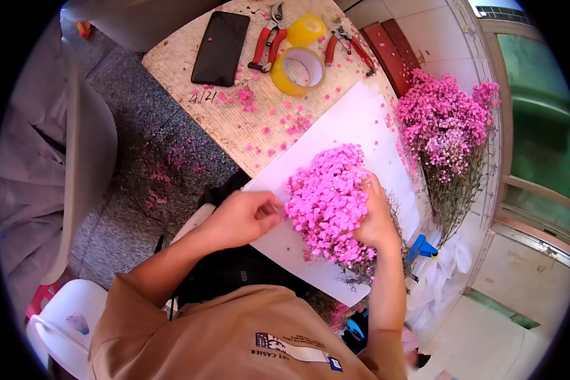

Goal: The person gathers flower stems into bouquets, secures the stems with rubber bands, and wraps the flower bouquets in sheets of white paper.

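A bunch of small bright-pink flowers is held over a white sheet, its blossoms toward me and to the left. My right hand is closed around its right side; the blossoms partly hide the fingers. Thin green-brown stems show below and beside that wrist. At the bunch's left edge, my left hand has thumb and fingers drawn together in a pinch. Whatever may be between those fingertips is too small to make out.
On the wooden board lie a black phone, tape rolls, two red-handled pruners and scattered pink petals. Another pink flower bunch stands at the right by the wall. A white stool is at lower left.
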### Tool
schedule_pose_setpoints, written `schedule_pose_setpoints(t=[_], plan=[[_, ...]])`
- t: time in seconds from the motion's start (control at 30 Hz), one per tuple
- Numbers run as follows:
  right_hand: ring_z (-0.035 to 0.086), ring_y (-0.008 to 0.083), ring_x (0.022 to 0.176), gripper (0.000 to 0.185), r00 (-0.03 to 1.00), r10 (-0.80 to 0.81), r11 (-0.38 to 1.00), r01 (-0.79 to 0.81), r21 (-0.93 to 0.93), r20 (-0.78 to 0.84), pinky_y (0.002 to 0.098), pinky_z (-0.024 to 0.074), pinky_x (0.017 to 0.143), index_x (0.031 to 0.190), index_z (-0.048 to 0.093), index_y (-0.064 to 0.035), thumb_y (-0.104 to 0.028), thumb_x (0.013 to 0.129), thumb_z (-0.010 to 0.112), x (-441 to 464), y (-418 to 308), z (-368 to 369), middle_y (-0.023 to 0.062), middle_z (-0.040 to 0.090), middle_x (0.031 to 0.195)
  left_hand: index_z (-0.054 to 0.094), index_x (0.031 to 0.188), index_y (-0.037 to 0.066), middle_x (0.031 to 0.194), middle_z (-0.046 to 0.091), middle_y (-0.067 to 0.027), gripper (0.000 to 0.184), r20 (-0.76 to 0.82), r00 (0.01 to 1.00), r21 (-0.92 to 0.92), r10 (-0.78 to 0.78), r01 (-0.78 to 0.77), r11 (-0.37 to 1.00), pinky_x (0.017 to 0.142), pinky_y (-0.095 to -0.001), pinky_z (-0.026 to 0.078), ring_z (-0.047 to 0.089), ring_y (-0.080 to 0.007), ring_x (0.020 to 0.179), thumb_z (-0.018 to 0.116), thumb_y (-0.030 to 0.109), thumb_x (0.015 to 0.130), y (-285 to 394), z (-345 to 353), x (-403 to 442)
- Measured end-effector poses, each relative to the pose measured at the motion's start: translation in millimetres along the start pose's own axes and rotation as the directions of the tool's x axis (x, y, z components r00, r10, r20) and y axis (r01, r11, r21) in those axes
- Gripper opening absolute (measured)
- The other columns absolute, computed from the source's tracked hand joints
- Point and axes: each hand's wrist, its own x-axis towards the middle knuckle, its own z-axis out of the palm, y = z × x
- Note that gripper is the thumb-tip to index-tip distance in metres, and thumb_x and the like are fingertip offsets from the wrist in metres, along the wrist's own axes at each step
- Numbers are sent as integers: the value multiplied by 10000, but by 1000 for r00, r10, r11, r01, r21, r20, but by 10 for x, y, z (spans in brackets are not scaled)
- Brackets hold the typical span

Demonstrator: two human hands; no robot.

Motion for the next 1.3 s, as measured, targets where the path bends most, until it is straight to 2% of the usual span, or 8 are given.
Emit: schedule_pose_setpoints(t=[0.3, 0.37, 0.5, 0.7, 0.77, 0.9, 1.1, 1.3], plan=[[416, 439, 1399, 1063, 999, -48, 996, 48, 69, -10, 478, 359, 1163, 1485, 450, -83, -99, 503, 858, 60, 133, -97, 236, 413, 1523, 567, 1375, -3, 1212, 683, -162, 450, -17, 951, -58, 307, -308, 950, 950, -335, 519, 666, -233, 1072, 556, -53, 928, -38, 97, 588], [459, 442, 1349, 1062, 996, -11, 991, -1, 131, 90, 495, 388, 1126, 1477, 454, -77, -121, 496, 860, 60, -22, -121, 238, 457, 1475, 567, 1369, -4, 1157, 685, -170, 470, -26, 824, 153, 565, -556, 817, 946, -356, 519, 669, -291, 1047, 558, -66, 902, -60, 78, 715], [472, 447, 1311, 1091, 999, 11, 992, -15, -129, -37, 505, 387, 1114, 1467, 465, -89, -165, 465, 888, -73, -182, 87, 224, 496, 1388, 613, 1293, -10, 1126, 686, -188, 405, 134, 869, 146, 476, -492, 858, 939, -369, 518, 663, -315, 1034, 584, -35, 891, -19, -113, 795], [470, 450, 1321, 1027, 999, 46, 999, -46, -18, -21, 485, 403, 1112, 1455, 482, -102, -94, 503, 867, 10, -134, 68, 226, 475, 1427, 687, 1100, 13, 944, 698, -174, 223, -251, 740, 509, 624, -447, 736, 720, -413, 560, 687, -356, 776, 646, 26, 882, 154, -319, 328], [474, 450, 1324, 1023, 998, -5, 998, 0, -66, -64, 479, 399, 1119, 1454, 482, -98, -86, 505, 862, 14, -113, 94, 219, 475, 1433, 692, 1010, 29, 936, 673, -163, 137, 114, 845, 408, 523, -520, 750, 742, -432, 555, 672, -369, 831, 660, 57, 879, 173, -217, -20], [473, 461, 1326, 1014, 998, -22, 1000, 21, -21, -62, 487, 396, 1122, 1451, 482, -92, -78, 509, 856, 48, -7, 135, 221, 467, 1446, 702, 982, 74, 1094, 642, -86, 220, 602, 695, 534, 393, -716, 449, 902, -398, 488, 594, -279, 1107, 674, 197, 802, -116, 409, -197], [485, 444, 1320, 999, 999, 43, 999, -42, 10, -22, 481, 412, 1107, 1455, 486, -96, -67, 522, 842, 34, -10, 95, 202, 487, 1432, 748, 945, 87, 1106, 641, -35, 233, 491, 512, 743, 705, -669, -31, 916, -377, 455, 540, -234, 1141, 605, 226, 823, -471, 857, 25], [522, 436, 1268, 917, 999, -36, 998, 37, 41, -35, 454, 439, 1082, 1408, 507, -69, -44, 545, 817, 49, -225, 45, 202, 517, 1376, 798, 995, 86, 1180, 647, -58, 298, 543, 525, 778, 655, -609, -157, 950, -434, 452, 535, -283, 1158, 609, 232, 816, -426, 865, -56]])
